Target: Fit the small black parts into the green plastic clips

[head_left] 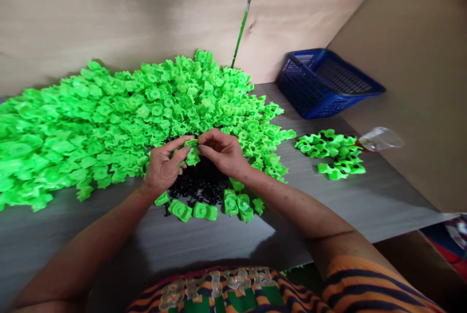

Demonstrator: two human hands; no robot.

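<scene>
My left hand point(166, 164) is closed on a bright green plastic piece point(192, 153), held up over a pile of small black parts point(199, 181). At the right side of that piece, my right hand point(224, 152) has its thumb and index finger pinched together; whatever lies between those fingertips is too small to make out. Several green pieces point(205, 211) lie in front of the black parts, nearest my body. A large heap of green pieces point(120, 118) spreads behind and to the left of my hands.
A blue basket point(317, 89) stands at the back right. Green pieces with black parts in them point(341, 167) lie on the grey table point(310, 211) at the right, beside a clear plastic cup point(381, 138). A thin green-marked stick point(244, 21) leans on the back wall.
</scene>
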